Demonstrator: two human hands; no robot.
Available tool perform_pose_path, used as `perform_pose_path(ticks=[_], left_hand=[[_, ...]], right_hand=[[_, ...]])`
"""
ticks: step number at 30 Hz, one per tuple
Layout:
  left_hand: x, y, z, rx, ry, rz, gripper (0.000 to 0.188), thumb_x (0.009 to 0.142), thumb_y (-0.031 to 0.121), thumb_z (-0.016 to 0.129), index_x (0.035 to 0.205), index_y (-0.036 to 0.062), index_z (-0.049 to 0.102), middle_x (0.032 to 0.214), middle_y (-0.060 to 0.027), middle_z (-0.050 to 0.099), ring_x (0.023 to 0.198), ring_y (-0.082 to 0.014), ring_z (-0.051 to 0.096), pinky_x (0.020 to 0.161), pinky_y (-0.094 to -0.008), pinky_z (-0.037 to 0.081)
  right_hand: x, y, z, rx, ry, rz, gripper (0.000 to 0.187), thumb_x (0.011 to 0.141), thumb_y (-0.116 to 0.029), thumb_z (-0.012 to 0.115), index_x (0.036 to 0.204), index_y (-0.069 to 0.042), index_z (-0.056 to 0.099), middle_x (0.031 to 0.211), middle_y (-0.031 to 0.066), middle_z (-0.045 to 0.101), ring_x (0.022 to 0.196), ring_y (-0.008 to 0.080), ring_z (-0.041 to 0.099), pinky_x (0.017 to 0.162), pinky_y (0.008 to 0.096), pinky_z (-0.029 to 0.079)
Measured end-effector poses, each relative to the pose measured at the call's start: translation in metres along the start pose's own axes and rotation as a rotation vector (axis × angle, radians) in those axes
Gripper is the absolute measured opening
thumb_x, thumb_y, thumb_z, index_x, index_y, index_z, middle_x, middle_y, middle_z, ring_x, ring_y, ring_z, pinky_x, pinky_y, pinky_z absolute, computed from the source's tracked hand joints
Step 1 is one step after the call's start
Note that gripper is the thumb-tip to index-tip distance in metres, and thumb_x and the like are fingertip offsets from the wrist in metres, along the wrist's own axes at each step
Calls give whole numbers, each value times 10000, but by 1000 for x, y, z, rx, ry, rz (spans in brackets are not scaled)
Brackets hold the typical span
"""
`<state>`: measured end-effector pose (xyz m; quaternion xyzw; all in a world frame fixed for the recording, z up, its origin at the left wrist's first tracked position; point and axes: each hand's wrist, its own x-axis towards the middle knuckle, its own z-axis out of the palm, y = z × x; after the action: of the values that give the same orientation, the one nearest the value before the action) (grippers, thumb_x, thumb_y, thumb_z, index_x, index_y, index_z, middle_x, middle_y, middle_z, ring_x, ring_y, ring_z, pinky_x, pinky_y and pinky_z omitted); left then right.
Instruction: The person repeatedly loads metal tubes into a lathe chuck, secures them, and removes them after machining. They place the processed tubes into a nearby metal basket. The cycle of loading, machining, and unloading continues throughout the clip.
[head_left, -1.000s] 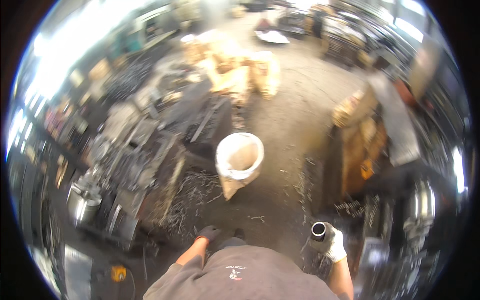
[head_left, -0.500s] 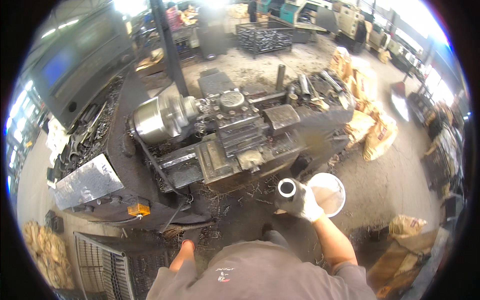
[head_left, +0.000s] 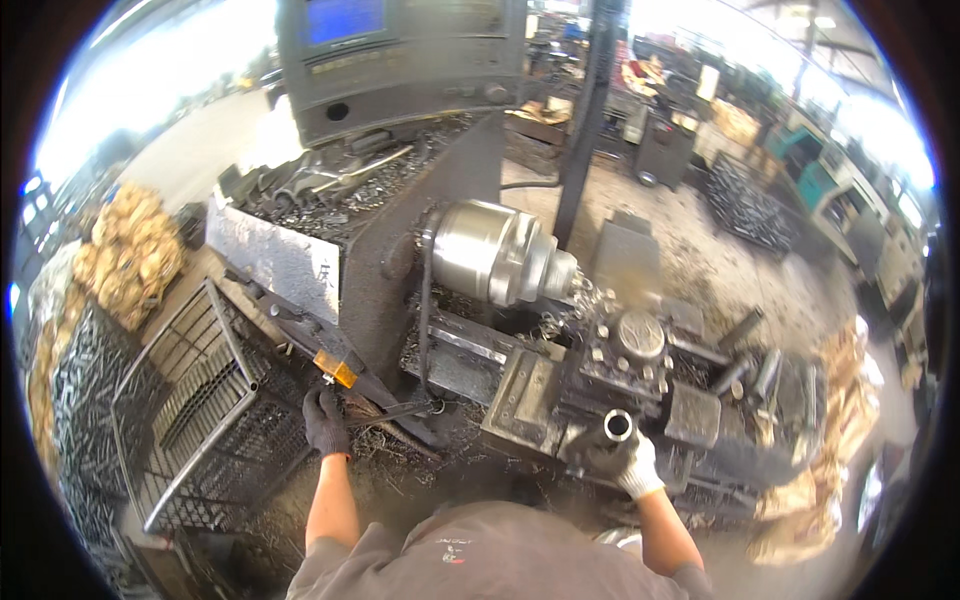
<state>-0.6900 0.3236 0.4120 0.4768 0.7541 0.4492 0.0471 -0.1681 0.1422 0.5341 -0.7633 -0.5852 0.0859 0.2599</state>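
Observation:
My right hand (head_left: 637, 470), in a white glove, is wrapped round a dark metal tube (head_left: 604, 452) whose bright ring-shaped end faces up. The tube is in front of the lathe carriage (head_left: 610, 365), and its lower part is blurred. On the left, my left hand (head_left: 326, 424) wears a dark glove and reaches up just under a small orange box (head_left: 335, 368) on the lathe's front. Its fingers look extended and apart; whether they touch the box I cannot tell. Above and between my hands is the shiny lathe chuck (head_left: 480, 252).
A metal mesh cart (head_left: 205, 410) stands at my left, beside a heap of small dark parts (head_left: 90, 410) and yellowish sacks (head_left: 130, 255). The control panel (head_left: 400, 75) rises beyond the chip-covered ledge. More sacks (head_left: 825, 480) line the right end; a post (head_left: 590, 130) stands behind.
My view has swung left. The left hand has come up to the orange box. The right hand has carried the tube from above the white bucket to the front of the lathe carriage.

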Motion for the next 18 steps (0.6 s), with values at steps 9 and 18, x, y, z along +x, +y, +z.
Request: perform_pose_path(ticks=[9, 18], left_hand=[[45, 1, 11, -545, -257, -420, 354, 1076, 370, 627, 1244, 70, 709, 1053, -73, 747, 967, -288, 739, 829, -421, 578], [-93, -52, -12, -651, -466, -627, 305, 1092, 291, 640, 1226, 21, 682, 967, -81, 725, 789, -167, 677, 707, -310, 570]], right_hand=[[122, -46, -127, 290, -49, -396, 257, 785, -9, 772, 1034, -40, 821, 1044, 149, 823, 865, 266, 797, 827, 349, 623], [314, -100, -49, -394, -803, -52, 596, 842, -188, 839, 1410, -83, 695, 1323, 170, 754, 1106, 304, 756, 949, 422, 614]])
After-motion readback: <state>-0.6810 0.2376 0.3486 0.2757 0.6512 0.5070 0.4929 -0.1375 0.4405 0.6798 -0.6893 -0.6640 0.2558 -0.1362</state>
